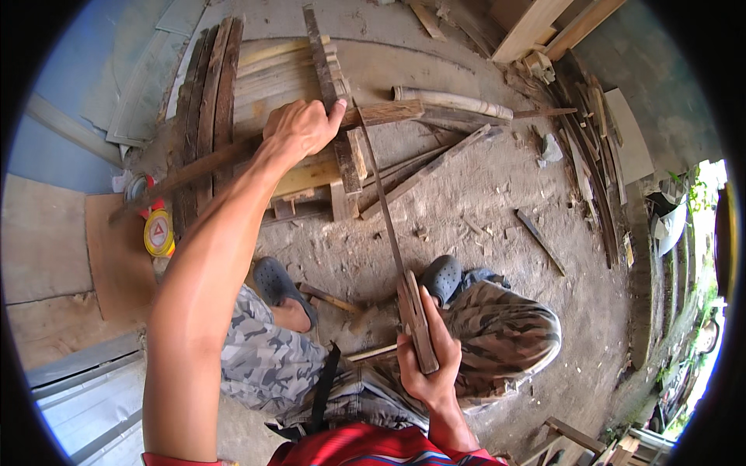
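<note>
My right hand (432,370) is closed round the wooden handle of a handsaw (378,175), low in front of my body. Its long blade is seen nearly edge-on and slants up and away to a brown wooden batten (392,113). The blade meets or passes beside the batten just right of my left hand; the exact contact is too fine to make out. My left hand (301,126) grips the batten from above, thumb toward the blade. The batten lies across a low wooden support (347,161), its right end sticking out past it.
Several dark boards (207,101) lie at the left, near a yellow tape measure (159,233). A hammer (330,298) rests between my feet. Beyond the batten lies a bamboo pole (453,102). Loose wood strips (539,241) and chips litter the dirt floor; more scrap lines the right wall.
</note>
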A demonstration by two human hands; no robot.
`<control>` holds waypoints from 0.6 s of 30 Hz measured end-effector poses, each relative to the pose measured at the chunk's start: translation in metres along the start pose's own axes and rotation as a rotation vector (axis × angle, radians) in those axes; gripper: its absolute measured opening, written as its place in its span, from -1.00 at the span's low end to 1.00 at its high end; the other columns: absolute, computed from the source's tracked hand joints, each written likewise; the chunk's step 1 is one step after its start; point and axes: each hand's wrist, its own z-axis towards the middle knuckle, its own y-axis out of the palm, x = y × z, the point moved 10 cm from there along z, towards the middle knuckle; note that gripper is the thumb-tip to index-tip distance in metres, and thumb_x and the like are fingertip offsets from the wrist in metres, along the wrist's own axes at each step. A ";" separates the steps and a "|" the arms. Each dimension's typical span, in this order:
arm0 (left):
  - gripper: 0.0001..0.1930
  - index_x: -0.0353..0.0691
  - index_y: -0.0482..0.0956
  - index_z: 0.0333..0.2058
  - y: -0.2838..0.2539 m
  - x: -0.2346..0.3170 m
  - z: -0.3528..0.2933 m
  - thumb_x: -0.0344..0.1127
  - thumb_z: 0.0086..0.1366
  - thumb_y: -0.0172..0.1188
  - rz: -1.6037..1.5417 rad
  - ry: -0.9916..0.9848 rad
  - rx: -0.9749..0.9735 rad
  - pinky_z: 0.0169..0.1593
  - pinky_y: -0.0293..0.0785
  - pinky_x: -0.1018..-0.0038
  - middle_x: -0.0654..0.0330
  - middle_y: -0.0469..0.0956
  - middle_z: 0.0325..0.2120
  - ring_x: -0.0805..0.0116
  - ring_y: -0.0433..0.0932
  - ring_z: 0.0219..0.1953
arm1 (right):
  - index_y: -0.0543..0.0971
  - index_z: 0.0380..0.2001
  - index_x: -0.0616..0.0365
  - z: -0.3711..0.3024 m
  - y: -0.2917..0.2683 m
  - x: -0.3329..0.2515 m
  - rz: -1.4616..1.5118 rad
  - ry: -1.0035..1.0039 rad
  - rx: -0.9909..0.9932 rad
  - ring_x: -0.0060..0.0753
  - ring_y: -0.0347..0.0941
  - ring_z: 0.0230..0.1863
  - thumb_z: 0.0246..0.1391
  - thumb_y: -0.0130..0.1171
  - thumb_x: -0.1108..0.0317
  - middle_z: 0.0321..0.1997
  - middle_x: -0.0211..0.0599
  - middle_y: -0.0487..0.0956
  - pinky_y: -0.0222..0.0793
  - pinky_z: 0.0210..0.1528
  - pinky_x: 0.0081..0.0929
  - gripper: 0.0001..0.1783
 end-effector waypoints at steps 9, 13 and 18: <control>-0.16 -0.25 0.34 -0.80 -0.012 -0.012 0.007 0.31 0.50 -0.29 0.053 -0.008 0.013 -0.50 0.34 0.06 0.08 0.33 -0.83 0.17 0.32 -0.75 | 0.40 0.29 0.33 0.038 -0.028 -0.003 0.148 0.085 -0.091 -0.53 0.54 -0.47 0.02 0.15 0.56 -0.47 -0.19 0.60 0.47 -0.31 -0.54 -0.32; -0.20 -0.14 0.31 -0.82 -0.006 0.000 -0.001 0.30 0.50 -0.24 0.042 0.054 -0.009 -0.63 0.22 0.19 0.28 0.25 -0.87 0.38 0.18 -0.79 | 0.35 0.32 0.34 0.006 -0.017 0.003 0.037 -0.021 -0.050 -0.48 0.61 -0.40 0.01 0.16 0.58 -0.30 -0.08 0.69 0.51 -0.24 -0.52 -0.28; -0.21 -0.14 0.29 -0.85 -0.005 -0.002 -0.002 0.24 0.52 -0.20 -0.006 0.040 -0.024 -0.69 0.17 0.22 0.31 0.19 -0.90 0.39 0.11 -0.82 | 0.32 0.35 0.31 0.002 -0.003 0.000 0.049 0.023 -0.034 -0.55 0.62 -0.45 0.02 0.17 0.59 -0.30 -0.13 0.70 0.50 -0.34 -0.59 -0.25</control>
